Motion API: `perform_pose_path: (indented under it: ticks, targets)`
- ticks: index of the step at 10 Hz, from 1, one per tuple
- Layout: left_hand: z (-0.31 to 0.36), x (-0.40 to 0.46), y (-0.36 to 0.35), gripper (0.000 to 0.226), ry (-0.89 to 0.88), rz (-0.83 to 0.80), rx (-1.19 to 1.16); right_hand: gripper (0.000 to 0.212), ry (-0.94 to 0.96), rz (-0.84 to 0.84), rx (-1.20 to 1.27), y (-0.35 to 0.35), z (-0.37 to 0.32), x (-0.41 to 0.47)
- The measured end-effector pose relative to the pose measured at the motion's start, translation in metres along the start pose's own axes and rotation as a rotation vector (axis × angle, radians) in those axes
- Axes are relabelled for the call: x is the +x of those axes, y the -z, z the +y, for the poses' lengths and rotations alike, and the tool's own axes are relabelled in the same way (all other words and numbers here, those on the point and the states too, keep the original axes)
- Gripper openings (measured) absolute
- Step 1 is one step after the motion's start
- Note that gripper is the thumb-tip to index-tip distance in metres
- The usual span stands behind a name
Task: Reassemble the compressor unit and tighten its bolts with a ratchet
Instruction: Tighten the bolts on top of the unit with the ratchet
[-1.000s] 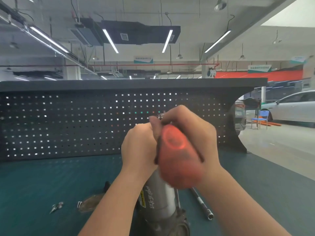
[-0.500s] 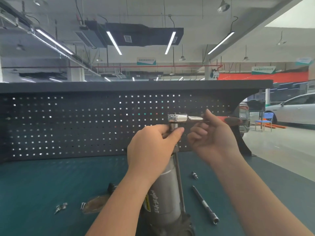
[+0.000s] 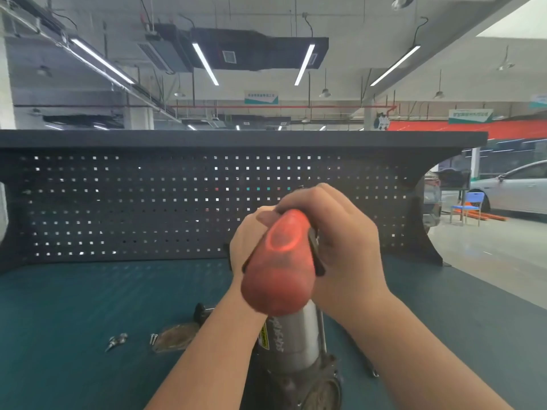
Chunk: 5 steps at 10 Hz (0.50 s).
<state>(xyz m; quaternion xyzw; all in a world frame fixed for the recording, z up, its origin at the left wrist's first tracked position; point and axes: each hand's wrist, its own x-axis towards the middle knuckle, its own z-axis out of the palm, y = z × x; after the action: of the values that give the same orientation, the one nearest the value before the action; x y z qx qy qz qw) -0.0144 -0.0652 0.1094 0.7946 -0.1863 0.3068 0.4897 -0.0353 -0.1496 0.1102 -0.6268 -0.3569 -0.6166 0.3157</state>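
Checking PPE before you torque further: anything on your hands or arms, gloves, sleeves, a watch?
Nothing worn that the view shows. The left hand and right hand are bare, without gloves or visible rings. Both forearms are bare down to the frame's bottom edge: no sleeves, watch or wristband in view.

Your red ratchet handle [image 3: 278, 264]: smooth, slightly glossy plastic or rubber, black trim, blurred | grey cylindrical compressor body [image 3: 296, 341]: brushed satin metal, printed label | its dark base casting [image 3: 307, 386]: rough, dull metal | your teal counter [image 3: 88, 306]: matt mat | black perforated back panel [image 3: 148, 202]: matt painted metal | small loose bolts [image 3: 117, 341]: shiny metal
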Motion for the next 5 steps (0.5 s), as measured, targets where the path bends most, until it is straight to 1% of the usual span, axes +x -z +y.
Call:
perform_pose_path:
  ticks: [1,2,3,4,5]
  targets:
    - [-0.002,0.008,0.004,0.029,-0.094,0.04,0.133,0.009,-0.034,0.042,0.14,0.005,0.007,0.0]
    - [-0.006,0.012,0.006,0.031,-0.046,0.012,-0.041,0.021,-0.463,0.361,0.416,0.015,0.026,0.008]
    - [-0.004,0.009,0.006,0.026,-0.065,-0.024,-0.053,0.031,-1.052,0.469,0.885,0.024,0.046,0.018]
    - [-0.002,0.01,0.003,0.026,-0.071,-0.002,0.034,0.031,-1.359,0.494,1.199,0.024,0.058,0.016]
    - [-0.004,0.01,0.003,0.025,-0.068,0.051,0.025,0.031,-1.212,0.533,1.07,0.019,0.052,0.014]
